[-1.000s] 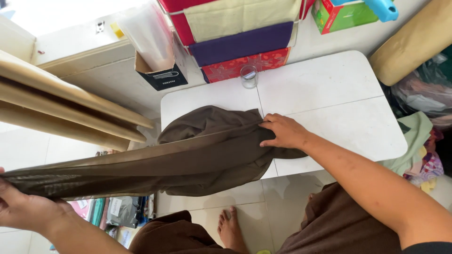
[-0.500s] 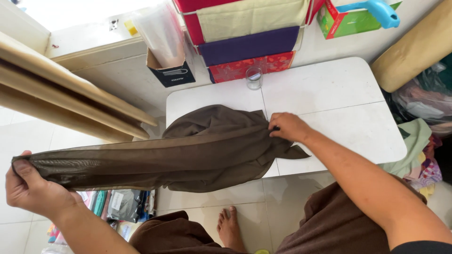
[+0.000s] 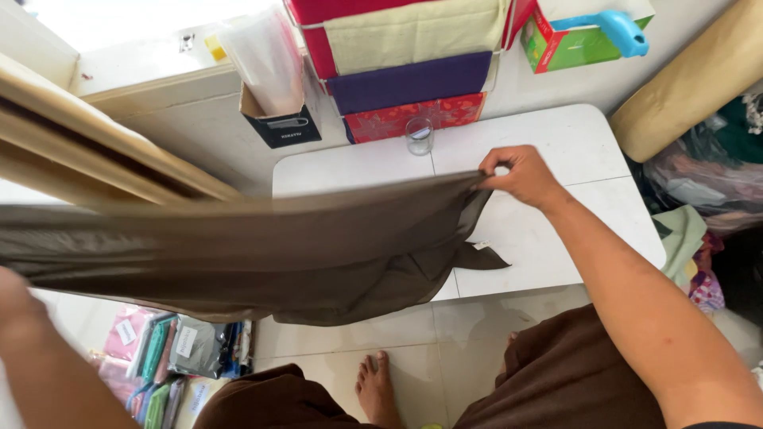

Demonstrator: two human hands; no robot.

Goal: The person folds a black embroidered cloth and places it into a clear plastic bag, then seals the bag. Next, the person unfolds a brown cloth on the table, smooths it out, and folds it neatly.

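Cloth: a brown cloth (image 3: 262,246) is stretched out in the air over the white folding table (image 3: 572,151), its long axis running left to right across the view, one end at each hand.
Lie: the top edge is pulled taut and nearly level; the lower part sags, and a pointed corner rests on the tabletop (near the front edge).
Right hand: the right hand (image 3: 520,175) is closed on the cloth's right end, fingers pinching the top edge above the table.
Left hand: the left hand (image 3: 20,306) is at the cloth's left end, blurred and half hidden by the fabric, so its grip cannot be made out.
Nearby: a small clear glass (image 3: 419,135) stands at the table's far edge, apart from the cloth.
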